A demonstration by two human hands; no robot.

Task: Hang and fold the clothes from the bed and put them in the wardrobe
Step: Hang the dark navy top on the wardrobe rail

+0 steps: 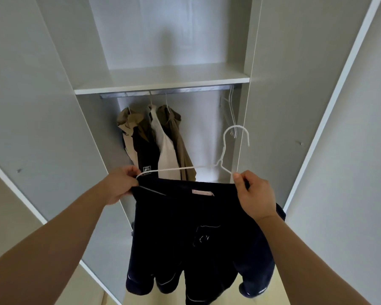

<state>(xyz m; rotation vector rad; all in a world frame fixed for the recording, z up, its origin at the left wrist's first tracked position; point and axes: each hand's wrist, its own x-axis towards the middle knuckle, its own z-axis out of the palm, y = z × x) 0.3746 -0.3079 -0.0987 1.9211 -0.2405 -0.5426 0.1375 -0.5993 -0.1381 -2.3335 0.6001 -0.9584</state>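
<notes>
Holding dark navy piped garment [196,227] on white wire hanger [223,148]: left hand [119,186] fingers curled round its shoulder, right hand [254,194] fingers pinching hanger's end.

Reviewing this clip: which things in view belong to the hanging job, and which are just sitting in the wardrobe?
In the job: white wire hanger, dark navy garment, left hand and right hand gripping its ends, metal wardrobe rail.
Just there: olive, black and cream clothes already hung, spare white hangers at the rail's right end, white shelf above.
</notes>
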